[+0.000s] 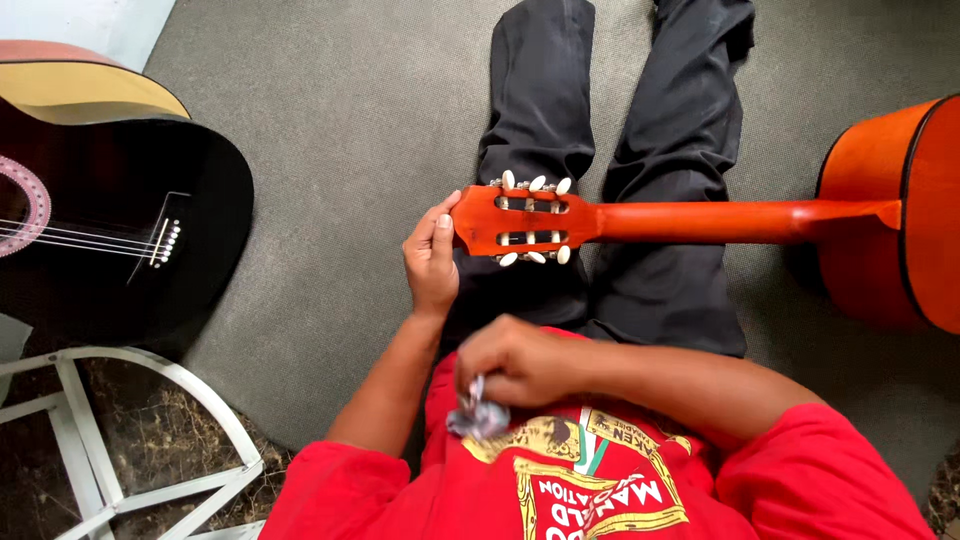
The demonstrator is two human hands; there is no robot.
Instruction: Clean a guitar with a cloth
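Observation:
An orange guitar (pixel 700 222) lies face down across my lap, its body at the right and its headstock (pixel 520 220) with white tuning pegs over my left thigh. My left hand (pixel 432 260) grips the end of the headstock, thumb on its edge. Close to my chest, my right hand (pixel 520 362) is closed around a small crumpled grey cloth (pixel 478 415) that hangs below the fingers. I wear a red shirt and dark trousers and sit on a grey mat.
A black guitar (pixel 120 220) lies face up on the mat at the left. A white metal frame (pixel 110 440) stands at the lower left over bare ground. The grey mat (pixel 350 120) spreads under my legs.

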